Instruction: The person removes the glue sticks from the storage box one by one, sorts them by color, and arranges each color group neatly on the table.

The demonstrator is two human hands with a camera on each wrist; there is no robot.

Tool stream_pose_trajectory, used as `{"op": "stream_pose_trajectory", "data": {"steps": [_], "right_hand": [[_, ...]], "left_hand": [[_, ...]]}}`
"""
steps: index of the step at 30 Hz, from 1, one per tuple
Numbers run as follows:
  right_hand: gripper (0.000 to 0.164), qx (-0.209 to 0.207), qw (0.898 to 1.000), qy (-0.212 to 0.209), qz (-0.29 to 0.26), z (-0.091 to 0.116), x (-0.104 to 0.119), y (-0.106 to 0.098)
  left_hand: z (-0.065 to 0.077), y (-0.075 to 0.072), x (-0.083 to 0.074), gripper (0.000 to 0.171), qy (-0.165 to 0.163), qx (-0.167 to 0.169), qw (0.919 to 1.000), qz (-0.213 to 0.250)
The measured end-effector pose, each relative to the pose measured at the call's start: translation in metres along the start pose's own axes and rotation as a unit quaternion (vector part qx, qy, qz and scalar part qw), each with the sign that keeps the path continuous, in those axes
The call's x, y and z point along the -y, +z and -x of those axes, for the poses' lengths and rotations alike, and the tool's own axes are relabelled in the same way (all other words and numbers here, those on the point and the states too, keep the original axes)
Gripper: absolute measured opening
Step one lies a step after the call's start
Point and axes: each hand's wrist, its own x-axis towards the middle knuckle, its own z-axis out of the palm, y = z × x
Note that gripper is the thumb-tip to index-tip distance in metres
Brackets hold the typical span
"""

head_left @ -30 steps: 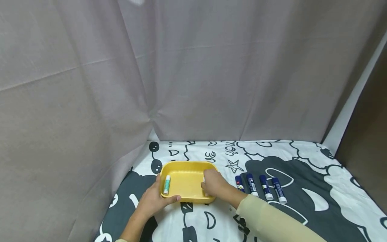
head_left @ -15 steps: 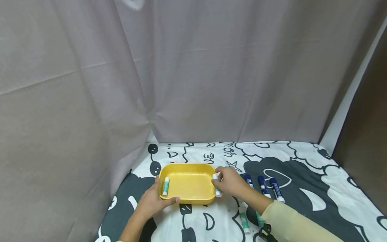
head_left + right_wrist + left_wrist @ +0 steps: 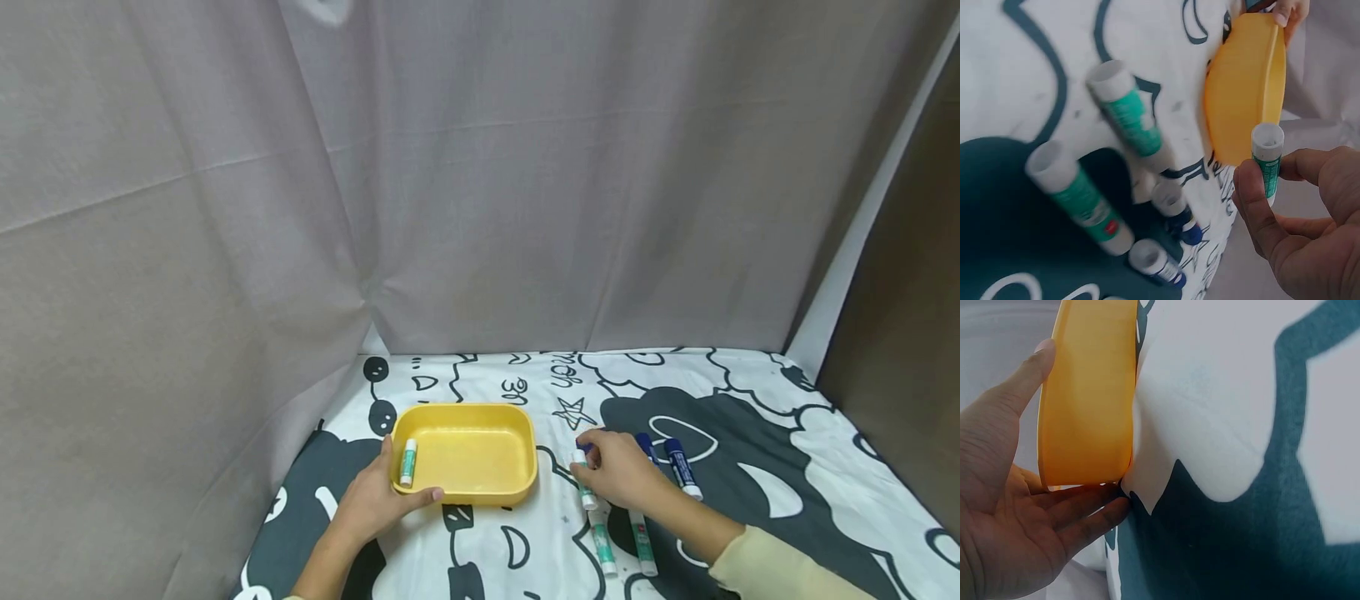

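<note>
A yellow tray (image 3: 472,458) lies on the printed cloth, a white-and-green glue stick (image 3: 408,462) inside at its left end. My left hand (image 3: 375,498) grips the tray's near left corner, thumb (image 3: 1038,365) at the rim and fingers around the end wall. To the right of the tray, my right hand (image 3: 626,472) pinches another glue stick (image 3: 1268,156) between thumb and fingers. Below that hand, two more green-labelled glue sticks (image 3: 602,546) lie side by side on the cloth.
Dark blue tubes with white ends (image 3: 682,471) lie on the cloth beyond the right forearm, some partly hidden by the hand. A grey curtain (image 3: 480,183) hangs behind the cloth-covered surface (image 3: 510,583). A brown panel (image 3: 900,333) stands at the right.
My right hand has moved from inside the tray's right end, over its rim and out to the right, carrying the glue stick. My left hand keeps its grip on the tray.
</note>
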Motion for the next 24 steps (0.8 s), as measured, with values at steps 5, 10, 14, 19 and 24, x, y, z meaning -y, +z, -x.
{"op": "stream_pose_trajectory", "data": {"steps": [5, 10, 14, 19, 24], "right_hand": [[0.047, -0.006, 1.000, 0.005, -0.009, 0.012, -0.014, -0.005], [0.047, -0.006, 1.000, 0.003, -0.021, 0.024, -0.026, -0.008], [0.050, 0.000, 1.000, 0.011, -0.011, 0.033, -0.036, -0.010], [0.053, 0.006, 0.999, 0.032, -0.003, 0.040, -0.045, -0.012], [0.050, -0.002, 0.999, 0.045, -0.007, 0.047, -0.056, -0.013]], "left_hand": [[-0.001, 0.001, 0.000, 0.149, 0.003, 0.000, 1.0000, 0.004], [-0.003, 0.002, 0.001, 0.149, -0.002, 0.001, 1.0000, 0.002], [-0.003, 0.002, 0.001, 0.149, -0.003, 0.001, 1.0000, -0.002], [-0.001, 0.001, 0.000, 0.148, 0.006, -0.002, 1.0000, -0.003], [-0.002, 0.001, 0.000, 0.147, 0.007, -0.005, 1.0000, 0.000]]}}
